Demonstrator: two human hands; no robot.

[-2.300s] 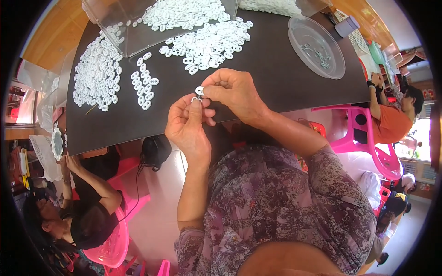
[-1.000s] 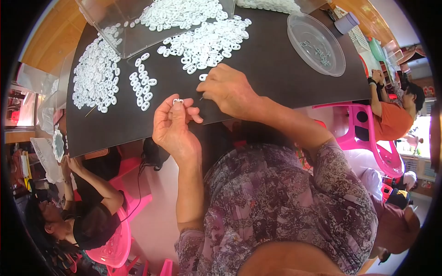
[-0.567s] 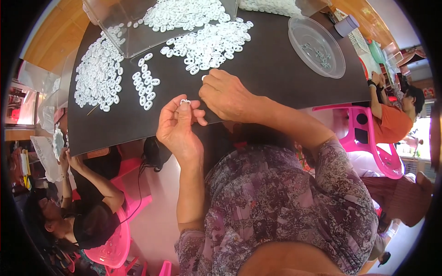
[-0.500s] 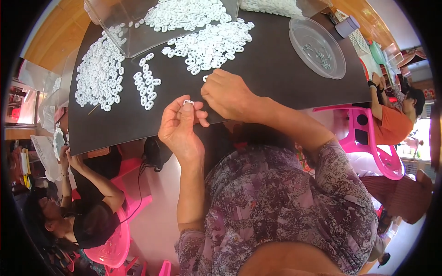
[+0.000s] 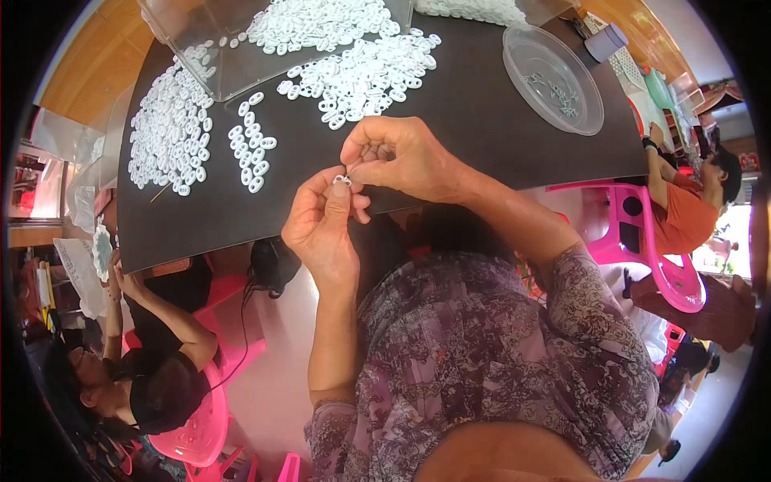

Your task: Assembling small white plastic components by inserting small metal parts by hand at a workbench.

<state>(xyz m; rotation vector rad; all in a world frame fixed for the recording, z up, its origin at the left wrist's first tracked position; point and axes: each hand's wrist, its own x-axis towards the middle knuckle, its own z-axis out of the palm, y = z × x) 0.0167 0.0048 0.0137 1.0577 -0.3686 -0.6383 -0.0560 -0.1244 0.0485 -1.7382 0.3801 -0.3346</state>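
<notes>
Between the thumb and fingers of my left hand (image 5: 325, 225) is a small white oval piece with two holes (image 5: 343, 180), held just above the table's near edge. My right hand (image 5: 409, 165) is closed in a pinch, its thumb and fingertip meeting the piece from the right. Whatever it grips there is too small to make out. Beyond my hands lies a heap of like white oval pieces (image 5: 361, 76). To the left, a short double row of them (image 5: 252, 149) is laid out, with another heap (image 5: 169, 132) farther left.
A clear plastic bin (image 5: 229, 84) holds more pieces at the back of the dark table (image 5: 466, 120). At the right a round clear dish (image 5: 590, 120) contains small metal parts. A purple-lidded container (image 5: 606, 42) stands beside it. Other people sit at left and right on pink chairs (image 5: 614, 217).
My right hand has come from the table by the heap to the piece in my left hand, its fingertips now meeting it. My left hand has shifted slightly right.
</notes>
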